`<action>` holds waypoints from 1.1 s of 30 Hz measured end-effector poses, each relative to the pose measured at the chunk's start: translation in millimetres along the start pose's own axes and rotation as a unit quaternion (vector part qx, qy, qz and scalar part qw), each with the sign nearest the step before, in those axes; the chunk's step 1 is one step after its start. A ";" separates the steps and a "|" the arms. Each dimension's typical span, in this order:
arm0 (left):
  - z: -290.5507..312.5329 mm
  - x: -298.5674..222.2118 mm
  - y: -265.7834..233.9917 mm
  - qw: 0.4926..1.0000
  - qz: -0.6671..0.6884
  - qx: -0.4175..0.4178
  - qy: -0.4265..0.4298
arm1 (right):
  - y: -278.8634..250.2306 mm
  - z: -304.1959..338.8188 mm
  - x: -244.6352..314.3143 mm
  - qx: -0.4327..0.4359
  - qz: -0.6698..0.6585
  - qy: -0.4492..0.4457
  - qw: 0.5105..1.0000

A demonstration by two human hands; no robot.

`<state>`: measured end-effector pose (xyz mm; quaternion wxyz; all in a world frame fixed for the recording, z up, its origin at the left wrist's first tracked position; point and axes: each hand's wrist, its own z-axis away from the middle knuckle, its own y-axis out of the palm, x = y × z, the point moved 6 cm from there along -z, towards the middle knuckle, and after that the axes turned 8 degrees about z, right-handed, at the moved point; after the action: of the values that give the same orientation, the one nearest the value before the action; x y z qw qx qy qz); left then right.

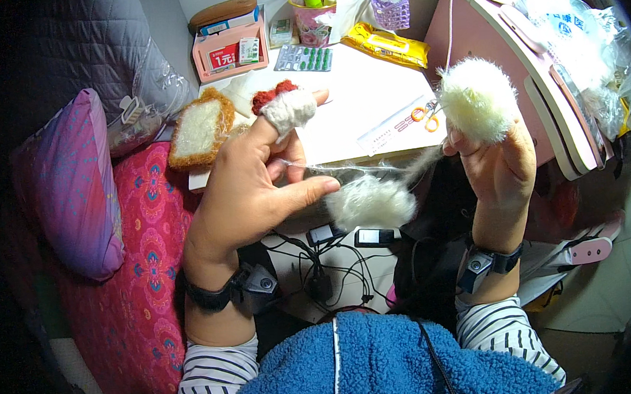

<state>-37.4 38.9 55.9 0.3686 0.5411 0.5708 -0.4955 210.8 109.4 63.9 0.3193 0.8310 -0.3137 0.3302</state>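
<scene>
My left hand (251, 186) is raised at centre left, its index finger wrapped in a knitted cream finger guard (289, 112). A thin fluffy yarn strand (343, 169) runs over its fingers toward the right. Just past its fingertips sits a fuzzy cream yarn ball (370, 202). My right hand (500, 160) is held up at the right, gripping a fluffy cream knitted piece (474, 100) at its fingertips. The strand leads from that piece to my left hand.
A white desk (366, 85) holds a toast-shaped knitted piece (199, 128), a red knitted bit (272, 96), orange scissors (426, 114), a blister pack (304, 57), a pink box (228, 52) and a yellow packet (387, 45). Pillows (69, 183) lie left. Cables (319, 262) lie below.
</scene>
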 end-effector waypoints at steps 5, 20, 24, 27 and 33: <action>-5.6 2.8 -27.6 0.988 0.111 -0.095 0.057 | -7.9 -0.9 15.2 0.016 0.084 -0.019 0.996; -7.4 25.0 -66.5 0.765 0.639 0.069 0.047 | -19.4 -1.1 20.9 0.015 0.077 -0.019 0.997; -7.3 28.0 -76.3 0.747 0.657 0.077 0.066 | -13.8 -1.1 19.1 0.027 0.065 0.004 0.998; -7.8 29.3 -81.3 0.746 0.652 0.097 0.093 | -8.5 -1.3 16.4 0.036 0.078 0.043 0.995; -8.8 33.1 -89.1 0.762 0.625 0.120 0.122 | -5.8 0.5 16.7 0.034 0.076 0.057 0.995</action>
<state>-128.6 62.6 41.2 0.4556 0.8737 0.0823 -0.1496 225.1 107.3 74.2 0.2821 0.7950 -0.3455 0.4112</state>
